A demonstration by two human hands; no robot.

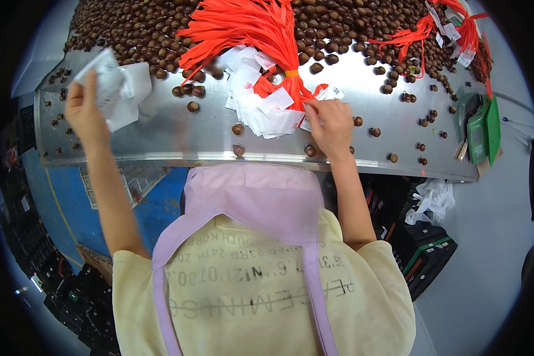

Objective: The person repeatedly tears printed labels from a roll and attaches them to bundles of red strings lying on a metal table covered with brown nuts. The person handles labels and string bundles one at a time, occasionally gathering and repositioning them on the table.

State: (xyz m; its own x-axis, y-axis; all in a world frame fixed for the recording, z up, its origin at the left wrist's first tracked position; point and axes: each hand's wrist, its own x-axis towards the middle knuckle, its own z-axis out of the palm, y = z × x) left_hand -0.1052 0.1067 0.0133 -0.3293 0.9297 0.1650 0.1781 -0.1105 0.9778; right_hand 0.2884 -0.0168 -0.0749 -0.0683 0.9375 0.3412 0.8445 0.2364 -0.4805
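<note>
My left hand (84,107) is raised over the left part of the metal table, its fingers closed on a white paper label (104,80), slightly blurred. More white paper (137,89) is beside it. At the middle of the table, a thick bundle of red net bags (249,35), gathered by a yellow band (291,73), fans out toward the far side. Many white tags (261,107) hang from its near end. My right hand (332,124) is at the bundle's right edge, thumb and fingertips pinched on the end of a red net strip. A printed white tag (332,93) shows just beyond those fingers.
Brown chestnuts (136,29) are heaped along the far side, with loose ones near the metal table's front edge (160,159). More red nets (418,35) lie at right, near a green scoop-like object (484,130). Black crates (427,255) and a white plastic bag (434,199) are below right.
</note>
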